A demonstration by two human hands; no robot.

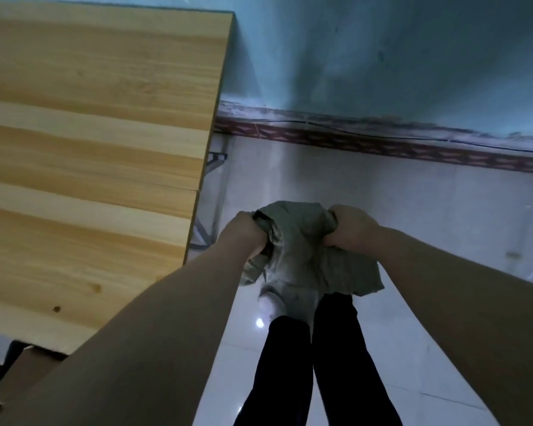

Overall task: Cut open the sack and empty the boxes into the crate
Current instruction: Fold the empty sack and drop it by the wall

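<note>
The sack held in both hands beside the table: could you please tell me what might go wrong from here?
1. The sack hangs over the floor, off the table; anything falling out may hit the tiles.
2. It sits right above a socked foot, which could be struck.
3. The left hand and right hand only bunch its upper part, so the grip might slip.

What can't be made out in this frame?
Head view only.
Inside of the sack: bunched fabric, gripped by the left hand and right hand, hides any cut or contents.
Cardboard box: cut off by the bottom-left edge, overlapped by the left forearm.
Feet: partly covered by the sack.
</note>
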